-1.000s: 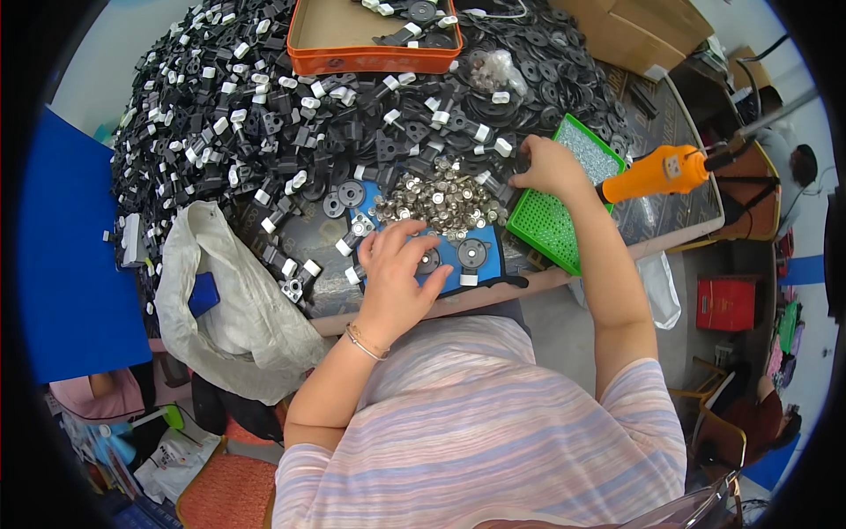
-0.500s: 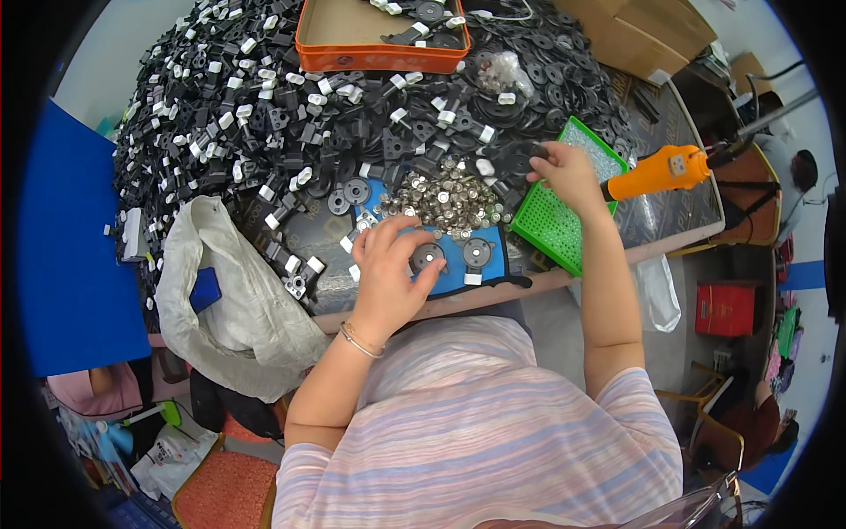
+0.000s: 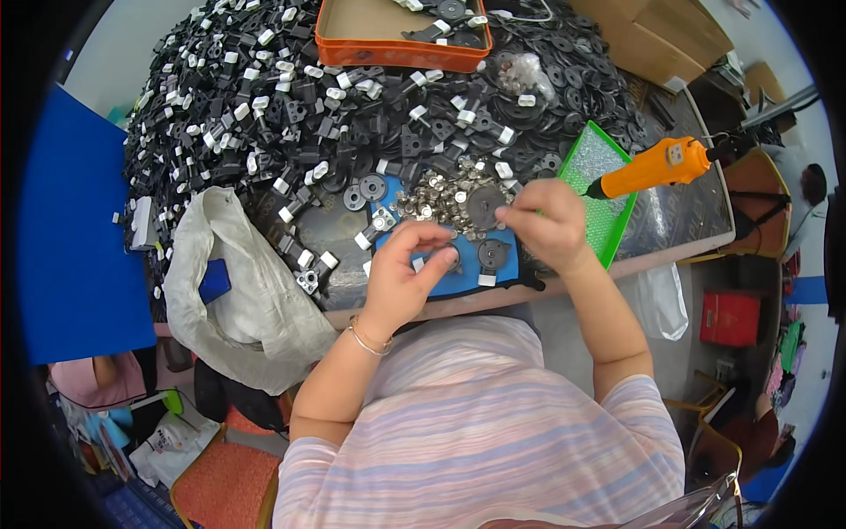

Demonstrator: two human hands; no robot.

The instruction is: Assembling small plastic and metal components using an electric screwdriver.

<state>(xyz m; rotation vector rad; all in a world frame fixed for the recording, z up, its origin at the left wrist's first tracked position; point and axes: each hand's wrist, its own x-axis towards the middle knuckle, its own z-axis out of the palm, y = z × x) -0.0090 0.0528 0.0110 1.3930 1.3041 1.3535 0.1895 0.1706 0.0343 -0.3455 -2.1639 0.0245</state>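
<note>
Pinched in my right hand [image 3: 551, 222] is a flat black disc [image 3: 484, 208], raised over a heap of small shiny metal pieces [image 3: 432, 196]. My left hand [image 3: 401, 271] is curled above the blue mat [image 3: 454, 282], thumb and forefinger drawn close together. What lies between those fingertips is too small and covered to make out; a dark round part shows partly beneath them. Beside it on the mat rests a round black part with a white tab [image 3: 493, 255]. Two ring-like black parts [image 3: 372, 187] lie beyond my left hand.
A large mound of black parts with white ends [image 3: 264, 106] covers the table's far side. An orange-rimmed box [image 3: 401, 55] sits on it. To the right are a green tray [image 3: 608, 198] and an orange electric screwdriver [image 3: 656, 167]. A whitish sack [image 3: 238, 300] stands left.
My right hand has come leftward from beside the green tray, bringing the black disc over the metal pieces. My left thumb and forefinger have closed in. The whole view has shifted slightly.
</note>
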